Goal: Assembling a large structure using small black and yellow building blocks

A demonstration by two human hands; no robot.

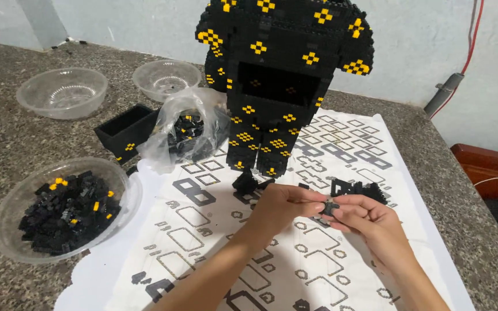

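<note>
Grip: both hands pinched shut on one small black brick piece [329, 206]. Left hand [283, 207] comes in from the left, thumb + forefinger closed on the piece's left end. Right hand [370, 222] closes on its right end from the other side.
Piece position: held in the air just above the printed sheet [214, 253], betw. the two sets of fingertips, in front of the big figure's feet.
Key relation: piece sits dead centre betw. the hands, fingertips of both touching it; long axis looks roughly left-right, tho it's too small + dark to be sure. Neither hand is clearly nearer; left forefinger lies over the top.
Nearest loose bits: small black built cluster [357, 190] on the sheet just behind the right hand; another black clump [246, 183] just behind the left hand.
Big figure: tall black brick model w/ yellow diamond marks [278, 86], upright at the sheet's far end, open square gap in its chest.
Left side: clear bowl of black + a few yellow bricks [64, 210] near the sheet's left edge; clear plastic bag of bricks [188, 131]; black brick box [125, 129] beside the bag.
Far back: two empty clear bowls [61, 92] on the stone counter [7, 144], well apart from the hands.
</note>
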